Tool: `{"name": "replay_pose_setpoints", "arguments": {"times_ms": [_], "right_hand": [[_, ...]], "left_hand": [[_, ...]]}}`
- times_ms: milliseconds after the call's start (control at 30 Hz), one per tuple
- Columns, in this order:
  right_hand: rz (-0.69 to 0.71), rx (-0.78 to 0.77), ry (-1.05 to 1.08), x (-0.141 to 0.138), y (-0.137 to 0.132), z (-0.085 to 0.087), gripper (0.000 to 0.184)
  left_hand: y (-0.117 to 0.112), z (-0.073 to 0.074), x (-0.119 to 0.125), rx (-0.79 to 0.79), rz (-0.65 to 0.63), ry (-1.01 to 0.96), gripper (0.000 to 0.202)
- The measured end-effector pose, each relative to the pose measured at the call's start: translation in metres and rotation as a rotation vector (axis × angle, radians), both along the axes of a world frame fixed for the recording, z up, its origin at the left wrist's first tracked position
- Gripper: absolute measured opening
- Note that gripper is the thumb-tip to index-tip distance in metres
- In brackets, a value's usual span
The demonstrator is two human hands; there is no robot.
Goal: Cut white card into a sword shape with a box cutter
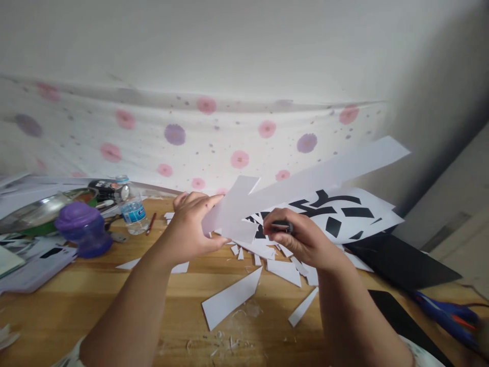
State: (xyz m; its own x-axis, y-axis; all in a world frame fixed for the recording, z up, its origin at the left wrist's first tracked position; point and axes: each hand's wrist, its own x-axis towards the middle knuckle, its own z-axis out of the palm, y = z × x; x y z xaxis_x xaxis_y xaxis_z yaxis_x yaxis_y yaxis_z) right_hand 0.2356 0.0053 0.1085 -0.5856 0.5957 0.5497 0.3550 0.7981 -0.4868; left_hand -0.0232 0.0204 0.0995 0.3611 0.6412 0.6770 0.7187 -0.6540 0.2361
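Observation:
My left hand [191, 224] is closed on a large piece of white board [233, 209], with the thumb along its lower edge and the fingers behind it. A long strip of this board reaches up to the right, and a notch shows in its top edge. Just right of the board, my right hand [294, 232] is wrapped round a black-handled tool [282, 226]; its working end is hidden, so I cannot tell its exact kind. Below both hands, white offcuts [284, 271] lie scattered on the wooden table [183, 306], including a larger piece [233, 298].
At the left stand a water bottle [133, 211], a purple-lidded cup [84, 229] and a pan with a glass lid [34, 211]. A red pencil [151, 223] lies nearby. Right are a black-patterned white sheet [351, 229], black sheets [405, 260] and a blue glue gun [443, 316].

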Motion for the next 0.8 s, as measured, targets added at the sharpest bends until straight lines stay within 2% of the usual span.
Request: {"name": "replay_pose_setpoints", "arguments": {"times_ms": [133, 300, 433, 600, 800], "right_hand": [[-0.194, 0.031, -0.092, 0.004, 0.01, -0.009, 0.057], [-0.271, 0.054, -0.16, 0.0, 0.012, -0.014, 0.075], [-0.324, 0.1, -0.17, -0.004, 0.01, -0.014, 0.077], [-0.32, 0.115, -0.172, -0.007, 0.007, -0.013, 0.073], [-0.274, 0.163, -0.202, -0.01, 0.006, -0.013, 0.065]], "left_hand": [[-0.003, 0.003, 0.002, -0.066, -0.065, -0.01, 0.057], [-0.006, 0.003, 0.007, -0.114, -0.098, -0.038, 0.06], [-0.006, 0.001, 0.007, -0.093, -0.137, -0.066, 0.058], [-0.006, 0.001, 0.005, -0.101, -0.19, -0.073, 0.059], [-0.004, 0.001, 0.006, -0.193, -0.235, -0.134, 0.075]]}}
